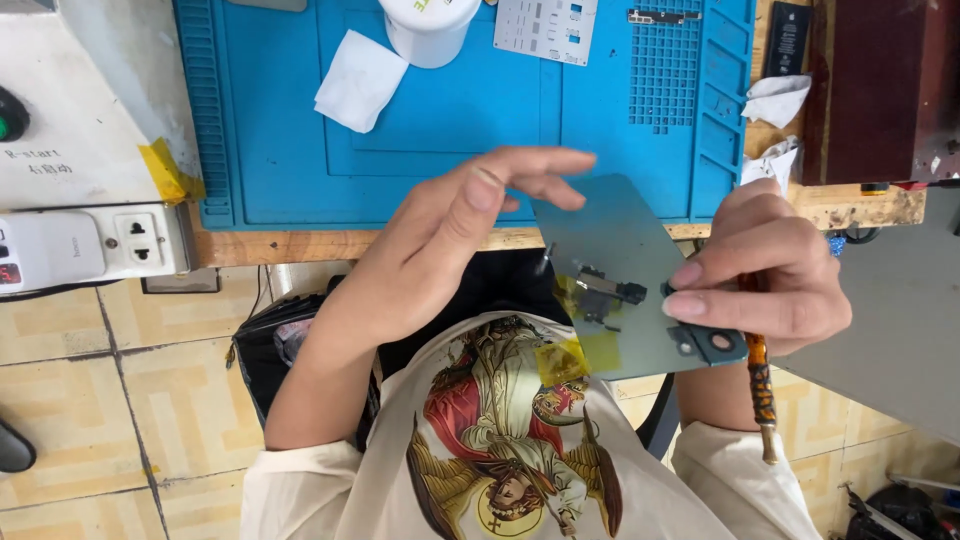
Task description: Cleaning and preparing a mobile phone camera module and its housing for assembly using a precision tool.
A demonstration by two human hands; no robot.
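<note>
Head view looks down on a wooden table (300,243) covered largely by a blue work mat (500,110), which gives small parts a soft, ridged bed. On the mat stand a white tub (430,30) and a folded white wipe (358,80), within easy reach. Below the table edge, over the lap, a flat grey-green back panel (620,270) is held level so its inner side faces up. The left hand (450,230) hovers at the panel's near-left edge, fingers spread and loose, closed on nothing. The right hand (765,275) pinches the panel's right edge while clamping an orange-patterned tool (760,385), handle pointing down. Yellow tape (575,355) sticks near its lower corner.
</note>
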